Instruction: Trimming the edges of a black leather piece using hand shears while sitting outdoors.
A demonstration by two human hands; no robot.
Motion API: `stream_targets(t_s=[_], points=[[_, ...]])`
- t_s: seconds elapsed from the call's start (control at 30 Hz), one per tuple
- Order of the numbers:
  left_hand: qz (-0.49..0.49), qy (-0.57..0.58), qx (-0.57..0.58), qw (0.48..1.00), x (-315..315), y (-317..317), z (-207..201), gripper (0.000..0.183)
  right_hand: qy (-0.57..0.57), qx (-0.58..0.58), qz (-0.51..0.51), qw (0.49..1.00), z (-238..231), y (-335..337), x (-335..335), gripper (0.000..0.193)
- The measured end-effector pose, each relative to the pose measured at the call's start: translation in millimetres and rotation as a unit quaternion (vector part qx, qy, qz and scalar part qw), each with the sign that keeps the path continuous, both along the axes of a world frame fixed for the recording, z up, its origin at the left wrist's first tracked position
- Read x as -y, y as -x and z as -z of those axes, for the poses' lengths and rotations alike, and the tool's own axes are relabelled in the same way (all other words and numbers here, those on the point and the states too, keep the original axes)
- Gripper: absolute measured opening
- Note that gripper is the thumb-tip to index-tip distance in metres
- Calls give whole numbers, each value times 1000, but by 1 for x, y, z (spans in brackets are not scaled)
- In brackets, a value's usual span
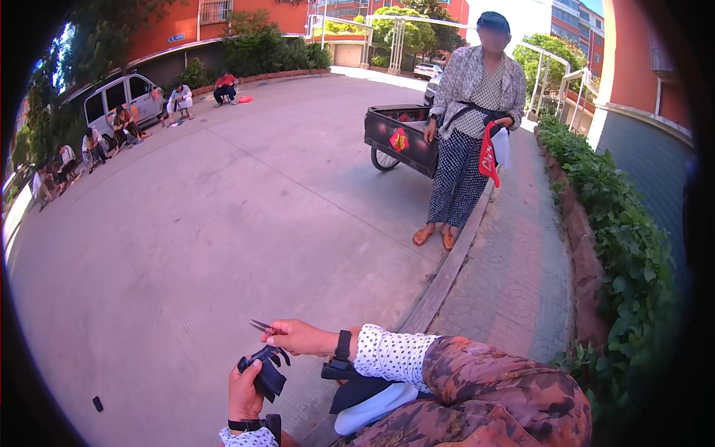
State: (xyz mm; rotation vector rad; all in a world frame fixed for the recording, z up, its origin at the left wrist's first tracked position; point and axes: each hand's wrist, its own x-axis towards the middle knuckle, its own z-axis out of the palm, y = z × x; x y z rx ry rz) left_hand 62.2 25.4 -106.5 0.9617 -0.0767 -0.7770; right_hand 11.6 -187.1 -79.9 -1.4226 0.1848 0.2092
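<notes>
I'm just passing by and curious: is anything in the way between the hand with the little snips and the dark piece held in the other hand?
Nothing visible. The right hand holds small snips just above the dark piece gripped in the left hand, with only open air between them.

Concrete ground (186, 246), small black piece (97, 404).

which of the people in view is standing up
The person in the patterned jacket beside the dark cart, holding a red bag; the others sit low by the white van at far left.
</notes>
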Motion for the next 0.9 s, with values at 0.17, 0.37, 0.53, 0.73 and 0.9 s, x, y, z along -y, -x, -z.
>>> stream_targets(t_s=[0.17,0.37,0.53,0.73,0.9], points=[[3,-7,-2,1000,4,-2,-3,16,14,4,3,1000,7,-5,5,21],[8,-27,22,999,8,-6,8,19,61,21,-29,997,3,-4,7,27],[14,-38,16,999,5,-1,7,18,111,135,-66,982,24,-9,1,28],[-26,-63,11,998,-1,0,7,15,34,29,-57,997,8,-14,-9,18],[2,-61,-13,998,15,-10,-4,24,2,5,-19,1000,7,-29,3,19]])
